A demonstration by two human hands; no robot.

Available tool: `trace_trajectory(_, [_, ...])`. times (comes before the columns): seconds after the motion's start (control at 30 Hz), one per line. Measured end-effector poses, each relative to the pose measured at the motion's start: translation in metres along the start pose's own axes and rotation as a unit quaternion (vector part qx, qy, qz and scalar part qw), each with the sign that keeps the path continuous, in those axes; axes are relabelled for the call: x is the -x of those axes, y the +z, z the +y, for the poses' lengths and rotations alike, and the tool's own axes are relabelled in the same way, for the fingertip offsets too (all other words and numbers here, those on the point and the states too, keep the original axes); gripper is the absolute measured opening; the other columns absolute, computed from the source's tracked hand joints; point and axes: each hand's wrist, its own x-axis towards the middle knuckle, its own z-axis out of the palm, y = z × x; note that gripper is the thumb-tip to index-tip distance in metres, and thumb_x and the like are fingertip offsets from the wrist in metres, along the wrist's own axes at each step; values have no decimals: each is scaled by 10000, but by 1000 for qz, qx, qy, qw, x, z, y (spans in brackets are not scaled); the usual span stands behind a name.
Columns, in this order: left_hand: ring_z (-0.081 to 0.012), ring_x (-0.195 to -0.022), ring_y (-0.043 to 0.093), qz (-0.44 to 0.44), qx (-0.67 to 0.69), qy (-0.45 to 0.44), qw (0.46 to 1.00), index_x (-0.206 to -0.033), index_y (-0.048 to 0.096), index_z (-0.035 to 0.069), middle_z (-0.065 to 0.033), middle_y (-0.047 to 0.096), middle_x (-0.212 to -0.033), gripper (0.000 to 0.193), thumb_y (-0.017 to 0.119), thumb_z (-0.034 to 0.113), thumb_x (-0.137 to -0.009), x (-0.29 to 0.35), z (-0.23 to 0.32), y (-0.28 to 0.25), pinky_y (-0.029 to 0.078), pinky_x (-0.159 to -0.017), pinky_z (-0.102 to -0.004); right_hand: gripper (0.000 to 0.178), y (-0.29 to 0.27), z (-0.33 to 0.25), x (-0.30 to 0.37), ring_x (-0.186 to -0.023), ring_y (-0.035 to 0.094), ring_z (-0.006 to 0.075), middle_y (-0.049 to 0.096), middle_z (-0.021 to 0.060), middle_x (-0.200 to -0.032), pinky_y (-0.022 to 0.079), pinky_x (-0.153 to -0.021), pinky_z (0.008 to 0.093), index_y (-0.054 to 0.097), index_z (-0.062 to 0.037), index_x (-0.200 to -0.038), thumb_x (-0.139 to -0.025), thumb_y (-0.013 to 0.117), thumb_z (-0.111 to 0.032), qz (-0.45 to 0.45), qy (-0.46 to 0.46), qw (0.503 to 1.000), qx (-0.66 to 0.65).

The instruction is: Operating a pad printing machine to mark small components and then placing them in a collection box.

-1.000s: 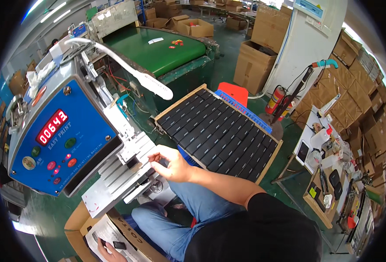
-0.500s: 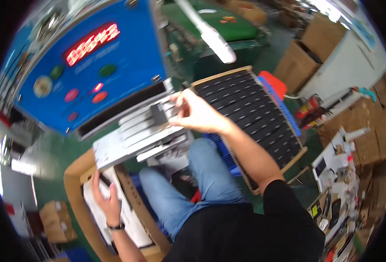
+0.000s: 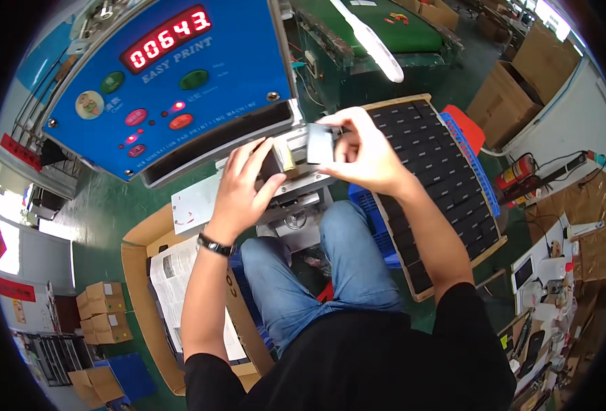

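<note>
My left hand (image 3: 238, 188) is at the metal fixture (image 3: 310, 183) in front of the blue machine, its thumb and fingers around a small dark rectangular block (image 3: 271, 166). Beside that block stands a yellowish fixture piece (image 3: 286, 157). Just to the right, my right hand (image 3: 371, 154) pinches a flat dark rectangular piece (image 3: 320, 144) between thumb and fingers. Its face looks grey-blue with glare, and the two pieces are apart. Whether the left block touches the fixture, I cannot tell.
The blue machine panel (image 3: 234, 72) with a red lit display rises at the far left. To the right lies a tray (image 3: 423, 293) with rows of black pieces. An open cardboard box (image 3: 136, 274) holding newspaper stands left of my legs. A white wand-like arm (image 3: 378, 51) hangs beyond.
My left hand has come up from over the cardboard box to the fixture with a dark block. My right hand has lifted its dark piece off the fixture, toward the right.
</note>
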Motion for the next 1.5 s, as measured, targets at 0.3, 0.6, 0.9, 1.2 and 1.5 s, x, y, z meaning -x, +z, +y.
trace_trajectory(0.3, [-353,-1635,367,-151,-70,20,986,-1686,435,36,-164,423,-1754,679,552,351,-1096,-13,-5,31,244,-1321,-568,786,-136,46,257,-1113,629,187,659,132,-1409,506,-986,312,498,-44,-1494,-825,913,-42,338,154,919,131])
trace_trajectory(0.6, [-420,-1467,543,38,-80,17,996,-1549,562,-10,-248,562,-1610,511,555,267,-1119,135,21,-7,377,-1260,-527,755,-147,61,381,-1299,635,380,653,222,-1428,480,-1139,475,530,-9,-1521,-912,865,-302,375,269,709,533])
trace_trajectory(0.9, [-539,-1467,479,-211,-291,-440,823,-1619,498,-1,-351,518,-1579,698,707,377,-1070,453,-63,-119,412,-1241,-555,747,-143,68,354,-1372,597,405,630,204,-1489,459,-1177,487,563,-19,-1525,-899,851,-308,298,232,657,652])
trace_trajectory(1.2, [-472,-1467,499,-170,-168,-515,823,-1564,579,37,-283,502,-1619,708,745,23,-875,506,-16,-105,402,-1254,-502,742,-152,85,361,-1287,640,402,660,200,-1432,487,-1122,486,608,-32,-1483,-853,856,-337,318,224,691,609])
trace_trajectory(1.5, [-448,-1486,500,-4,-206,-623,755,-1570,568,20,-268,489,-1640,829,884,241,-836,472,22,-150,451,-1223,-475,632,-191,72,363,-1290,655,402,670,267,-1409,494,-1153,439,593,74,-1479,-1016,794,-307,250,198,757,571])
